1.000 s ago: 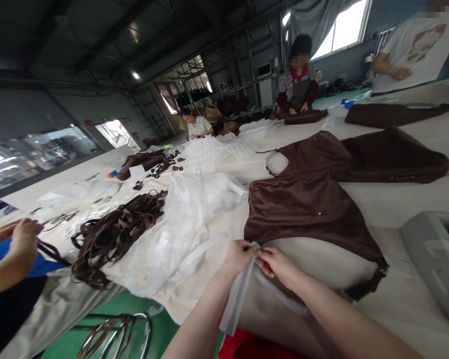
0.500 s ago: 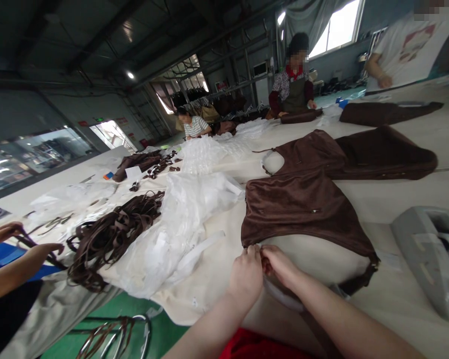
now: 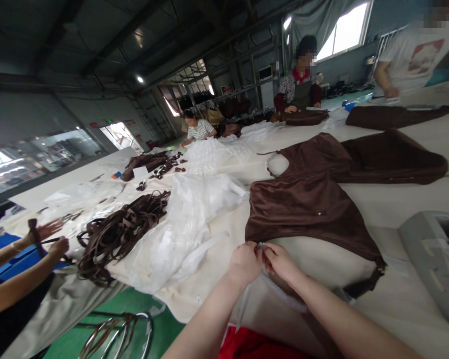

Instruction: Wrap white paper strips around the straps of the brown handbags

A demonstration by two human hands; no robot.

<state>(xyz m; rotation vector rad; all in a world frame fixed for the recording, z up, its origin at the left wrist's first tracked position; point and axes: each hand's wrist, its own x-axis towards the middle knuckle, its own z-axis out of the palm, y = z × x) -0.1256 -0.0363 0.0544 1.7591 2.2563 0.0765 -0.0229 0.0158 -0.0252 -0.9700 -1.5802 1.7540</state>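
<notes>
A brown bag [image 3: 303, 209] lies flat on the pale table in front of me, its strap curving toward me with a translucent wrap [image 3: 286, 295] around part of it. At the bag's lower left corner, my left hand [image 3: 246, 262] is closed at the strap end. Right beside it, my right hand [image 3: 280, 259] pinches at the same spot, where a small whitish bit shows between the fingertips. What exactly the fingers grip there is partly hidden.
White plastic bags [image 3: 179, 224] lie left of my hands, beside a heap of brown straps [image 3: 119, 229]. A co-worker's hands hold a strap at far left. More brown bags [image 3: 392, 154] lie beyond; a grey tape dispenser [image 3: 430, 259] stands right.
The view has shifted slightly, moving the scene rightward. My hands remain at the strap end, with a whitish bit now showing. The co-worker's hands at left have moved with the strap.
</notes>
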